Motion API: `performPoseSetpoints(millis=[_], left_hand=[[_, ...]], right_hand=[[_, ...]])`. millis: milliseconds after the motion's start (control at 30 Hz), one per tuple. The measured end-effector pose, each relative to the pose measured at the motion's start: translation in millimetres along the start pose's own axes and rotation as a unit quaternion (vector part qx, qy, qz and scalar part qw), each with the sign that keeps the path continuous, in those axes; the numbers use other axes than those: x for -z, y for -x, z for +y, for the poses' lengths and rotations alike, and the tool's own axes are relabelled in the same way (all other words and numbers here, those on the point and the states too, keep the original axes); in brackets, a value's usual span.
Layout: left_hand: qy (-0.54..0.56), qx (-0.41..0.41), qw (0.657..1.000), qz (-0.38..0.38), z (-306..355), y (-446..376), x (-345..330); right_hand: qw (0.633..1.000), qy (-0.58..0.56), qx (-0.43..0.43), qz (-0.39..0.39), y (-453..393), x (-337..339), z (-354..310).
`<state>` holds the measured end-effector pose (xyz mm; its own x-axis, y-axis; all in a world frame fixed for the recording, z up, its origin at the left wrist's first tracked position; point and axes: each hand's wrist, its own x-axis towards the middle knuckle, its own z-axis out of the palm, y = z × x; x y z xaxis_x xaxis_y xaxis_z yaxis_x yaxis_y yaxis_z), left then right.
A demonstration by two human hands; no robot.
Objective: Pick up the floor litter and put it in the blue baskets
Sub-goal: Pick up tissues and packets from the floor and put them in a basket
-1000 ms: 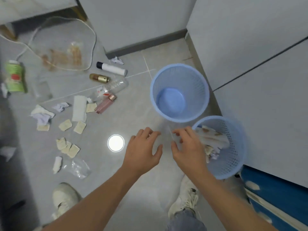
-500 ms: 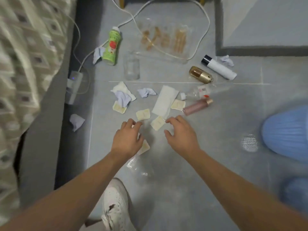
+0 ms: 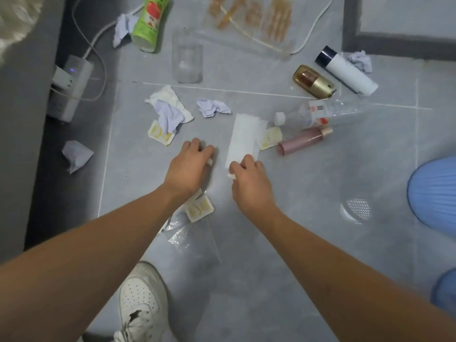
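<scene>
1. Head view, hands. The left hand (image 3: pixel 191 166) was down at the floor (image 3: pixel 296 243) with its fingers curled; a small pale scrap showed at its fingertips, so it appeared to be pinching a sachet, though most of the item was covered. The right hand (image 3: pixel 249 178) was likewise curled, with a pale scrap at its fingertips, at the near end of the white paper strip (image 3: pixel 243 137). Whether the scrap was a separate sachet or the strip's corner could not be told.

2. Head view, litter. Much was left on the floor: yellow sachets (image 3: pixel 199 208), crumpled tissues (image 3: pixel 213 108), a clear plastic bag (image 3: pixel 190 238), a clear bottle (image 3: pixel 320 113), a pink bottle (image 3: pixel 303 141), a gold bottle (image 3: pixel 313 81), a white tube (image 3: pixel 345 70), a green can (image 3: pixel 150 21) and a glass (image 3: pixel 187 58).

3. Head view, baskets. One blue basket (image 3: pixel 431 193) stood well apart to the right; a second (image 3: pixel 444 290) lay nearer, both cut off by the frame edge.

4. Progress, as judged. The task was at an early or middle stage; most litter was not yet collected.

5. Limits. The baskets' contents were out of sight. A power strip (image 3: pixel 71 85) and cable (image 3: pixel 311 33) were present, probably not litter.
</scene>
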<state>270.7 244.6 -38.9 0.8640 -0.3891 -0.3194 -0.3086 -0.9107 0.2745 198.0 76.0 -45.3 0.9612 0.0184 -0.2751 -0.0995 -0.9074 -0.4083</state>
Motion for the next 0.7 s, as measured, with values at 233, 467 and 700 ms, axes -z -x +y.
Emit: performPoseSetpoints(millis=[233,467,700], left_hand=[[0.015,-0.03,0.999,0.021,64.7,41.4,31.7],[0.046,-0.097,0.994,0.023,200.2,80.3,99.7],[0.096,-0.165,0.982,0.005,367.1,118.9,144.1]], right_hand=[[0.997,-0.075,-0.025,0.025,62.8,46.0,25.6],[0.988,-0.104,-0.073,0.084,143.9,160.4,57.5],[0.97,-0.137,-0.145,0.141,257.3,278.8,127.8]])
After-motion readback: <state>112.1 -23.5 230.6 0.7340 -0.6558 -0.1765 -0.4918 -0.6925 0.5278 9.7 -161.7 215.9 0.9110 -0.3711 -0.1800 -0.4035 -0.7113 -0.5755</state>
